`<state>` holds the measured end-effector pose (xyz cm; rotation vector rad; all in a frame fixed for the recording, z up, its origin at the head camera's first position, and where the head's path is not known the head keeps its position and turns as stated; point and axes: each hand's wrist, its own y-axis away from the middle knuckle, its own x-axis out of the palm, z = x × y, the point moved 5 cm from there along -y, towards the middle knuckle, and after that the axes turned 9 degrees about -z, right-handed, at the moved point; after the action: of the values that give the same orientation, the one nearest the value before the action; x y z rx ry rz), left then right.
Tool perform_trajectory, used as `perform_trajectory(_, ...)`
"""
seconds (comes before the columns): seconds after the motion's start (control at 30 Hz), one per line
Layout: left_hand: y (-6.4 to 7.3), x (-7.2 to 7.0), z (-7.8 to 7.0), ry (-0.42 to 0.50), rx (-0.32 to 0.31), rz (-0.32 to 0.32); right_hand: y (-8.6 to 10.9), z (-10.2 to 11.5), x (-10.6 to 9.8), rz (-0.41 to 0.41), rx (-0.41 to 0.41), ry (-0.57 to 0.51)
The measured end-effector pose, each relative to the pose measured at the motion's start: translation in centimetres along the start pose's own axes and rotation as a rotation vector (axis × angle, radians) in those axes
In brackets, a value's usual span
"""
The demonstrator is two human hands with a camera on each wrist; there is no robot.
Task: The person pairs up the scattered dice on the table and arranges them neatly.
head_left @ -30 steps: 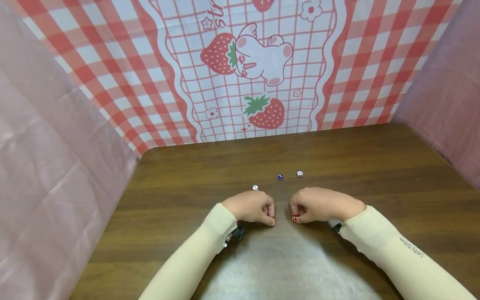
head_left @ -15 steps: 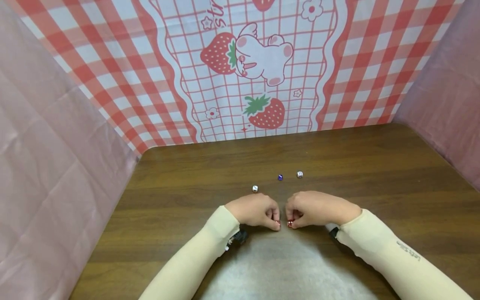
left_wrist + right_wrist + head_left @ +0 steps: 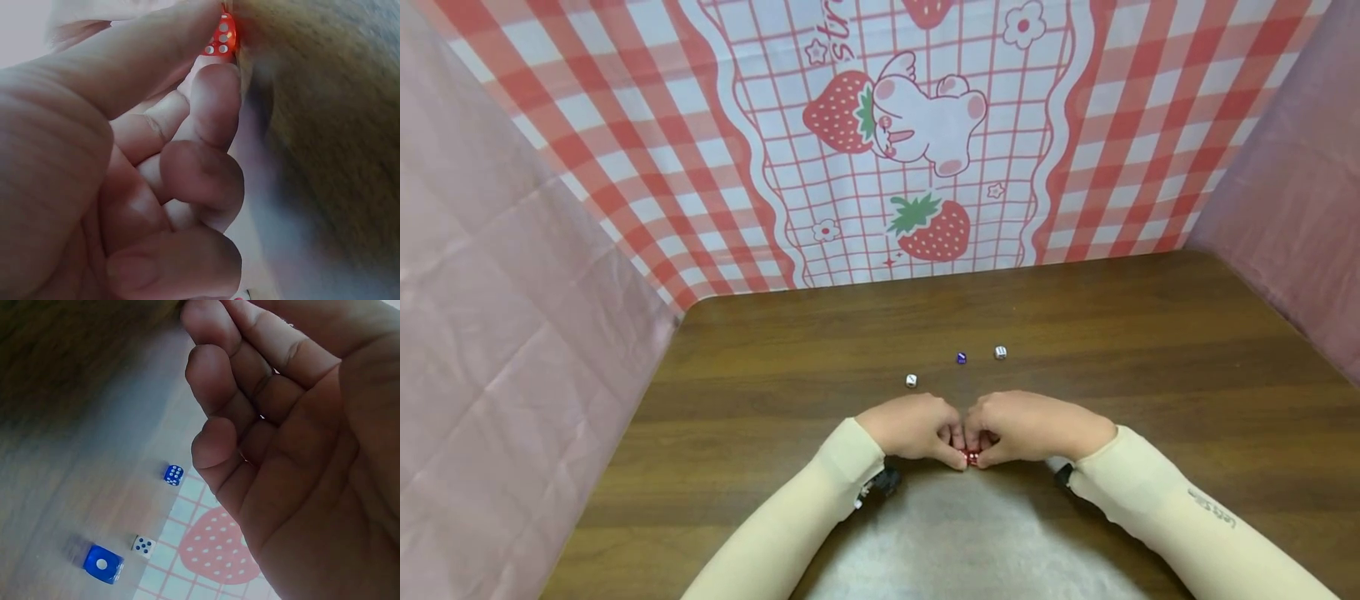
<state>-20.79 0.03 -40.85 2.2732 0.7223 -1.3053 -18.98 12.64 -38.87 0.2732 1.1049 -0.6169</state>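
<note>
Two small red dice with white dots sit side by side, one in each hand. My left hand (image 3: pixel 913 427) pinches one red die (image 3: pixel 224 39) between thumb and forefinger, its other fingers curled below in the left wrist view. My right hand (image 3: pixel 1033 425) pinches the other red die (image 3: pixel 973 458) at its fingertips, low over the table. The fingertips of both hands meet at the dice. In the right wrist view the thumb and forefinger tips run out of the top of the picture, so that die is hidden there.
Beyond the hands on the wooden table (image 3: pixel 760 375) lie a white die (image 3: pixel 912 381), a blue die (image 3: pixel 962 358) and a pale-topped die (image 3: pixel 1001 352). A strawberry-print checked cloth (image 3: pixel 925 225) hangs along the back edge. Pink cloth (image 3: pixel 535 350) hangs at both sides.
Both hands have come inward and slightly nearer the body, bringing the two red dice from apart to side by side. The dice farther back have stayed in place.
</note>
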Motion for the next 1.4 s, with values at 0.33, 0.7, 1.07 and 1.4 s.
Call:
perform_trajectory(0.33,0.08,0.28,0.10,0.032,-0.006,0.011,0.11,0.06,0.10,0.016,0.034,0.008)
perform_trajectory(0.7,0.06,0.19,-0.03,0.031,0.008,0.010,0.15,0.13,0.04,0.014,0.009,-0.001)
perform_trajectory(1.07,-0.03,0.07,-0.11,0.008,0.009,-0.013,0.24,-0.12,0.12,0.028,0.023,-0.027)
perform_trajectory(1.4,0.04,-0.08,0.01,-0.003,-0.014,-0.024,0.43,-0.48,-0.59,0.033,0.015,-0.068)
